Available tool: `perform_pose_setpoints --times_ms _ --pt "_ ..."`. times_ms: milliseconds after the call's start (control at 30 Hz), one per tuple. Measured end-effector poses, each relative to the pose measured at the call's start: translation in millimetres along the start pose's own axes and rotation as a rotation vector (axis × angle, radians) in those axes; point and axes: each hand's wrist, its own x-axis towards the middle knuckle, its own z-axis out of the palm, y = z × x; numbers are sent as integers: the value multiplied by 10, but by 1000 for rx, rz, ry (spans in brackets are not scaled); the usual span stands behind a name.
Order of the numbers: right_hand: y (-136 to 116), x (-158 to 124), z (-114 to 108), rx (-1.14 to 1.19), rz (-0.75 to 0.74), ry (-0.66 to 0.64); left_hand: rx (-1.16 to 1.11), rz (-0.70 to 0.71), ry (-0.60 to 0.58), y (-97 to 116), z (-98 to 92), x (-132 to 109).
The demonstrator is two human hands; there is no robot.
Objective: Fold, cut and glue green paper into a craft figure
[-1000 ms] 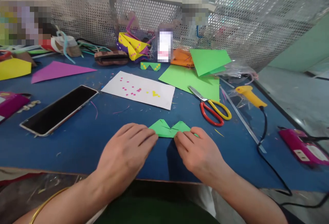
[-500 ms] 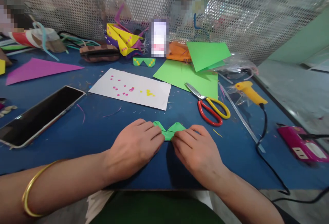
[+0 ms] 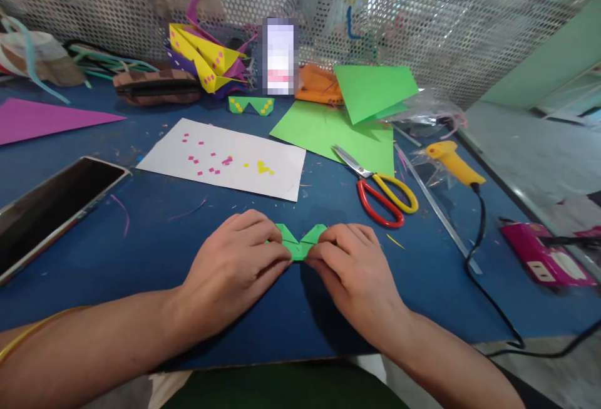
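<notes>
A small folded green paper piece (image 3: 298, 242) lies on the blue table (image 3: 154, 252) near the front edge. My left hand (image 3: 235, 268) presses its fingers together on the piece's left half. My right hand (image 3: 352, 271) pinches the right half, fingers bent over it. Only two green points and the middle show between the fingertips. A thin gold bangle sits on my left forearm.
Red-and-yellow scissors (image 3: 382, 190) lie on green sheets (image 3: 338, 130) at the right. A white sheet with small pink and yellow bits (image 3: 223, 158) lies ahead. A phone (image 3: 47, 202) is at the left, a yellow glue gun (image 3: 453, 161) with a black cord and a pink box (image 3: 544, 255) at the right.
Both hands have closed in toward the middle of the green piece and cover more of it. The view has shifted, so things on the table sit further left.
</notes>
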Motion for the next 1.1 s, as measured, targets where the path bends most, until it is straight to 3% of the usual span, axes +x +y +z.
perform_pose_setpoints --times_ms 400,567,967,1100 --pt "5 149 -16 35 248 -196 -85 -262 -62 -11 17 96" --pt "16 202 -51 34 292 -271 -20 -265 -96 -3 -10 128" --pt "30 262 -60 -13 337 -307 149 -246 -157 -4 -23 157" --pt "24 253 -56 -27 345 -291 280 -102 -111 13 -35 96"
